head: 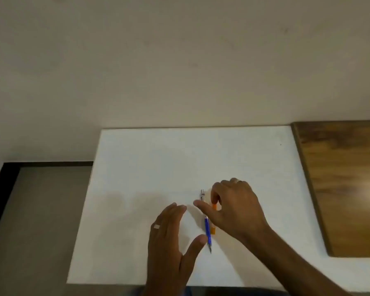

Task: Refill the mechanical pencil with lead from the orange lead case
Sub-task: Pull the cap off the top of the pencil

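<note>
A person's two hands close in on a pencil [207,229] and an orange lead case [214,218] lying side by side, touching or nearly so, on a white counter [158,163]. The pencil points its tip toward the person, its metal cap end away. The right hand [235,206] arches over the case, fingers curled around its far end and thumb stretched out across the pencil; its grip looks narrow and settling on the case, though whether the case is truly pinched or lifted cannot be told. The left hand [171,238] hovers flat beside the pencil, its grip wide and holding nothing, the thumb tip right at the blue barrel.

By the look of it, the refill has barely begun: both items rest on the counter, the pencil's cap appears in place, and no loose lead is visible. Left to do, judging from this: pick both up, open the case and the pencil, feed lead into the barrel, and close up. A wooden board [340,184] lies to the right.
</note>
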